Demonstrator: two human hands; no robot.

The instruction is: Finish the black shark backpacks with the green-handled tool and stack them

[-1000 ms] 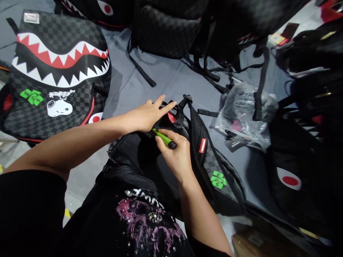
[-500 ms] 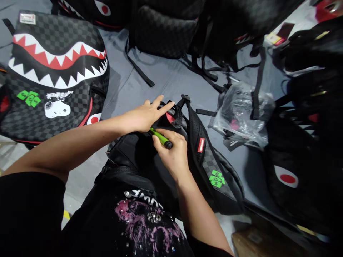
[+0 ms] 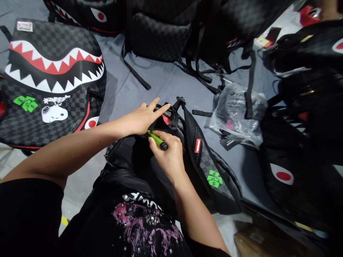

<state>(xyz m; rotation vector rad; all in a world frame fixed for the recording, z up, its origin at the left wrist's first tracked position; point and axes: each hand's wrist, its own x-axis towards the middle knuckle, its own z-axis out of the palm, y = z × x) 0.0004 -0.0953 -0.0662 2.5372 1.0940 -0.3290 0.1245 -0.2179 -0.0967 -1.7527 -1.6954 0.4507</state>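
Observation:
A black backpack (image 3: 135, 157) lies close to my body, its back and shoulder strap (image 3: 205, 160) facing up. The strap bears a red label and green dollar patches. My left hand (image 3: 143, 119) rests across the bag's upper edge with fingers spread, pressing on it. Between the thumb and fingers of my right hand (image 3: 170, 153) is a slim green tool (image 3: 158, 140) with a black end, held like a pen. Its tip points at the bag beside my left palm and is hidden there, so its exact kind does not show.
On the left lies a checkered backpack (image 3: 55, 71) with shark teeth. More dark backpacks (image 3: 160, 35) line the far side, and others (image 3: 281, 175) stand on the right. A clear plastic bag (image 3: 238, 112) sits right of the strap. A cardboard box (image 3: 254, 241) is low at right.
The view has shifted slightly, so the surroundings sit a little further left. Both hands keep their places on the backpack, and the green tool stays in my right hand.

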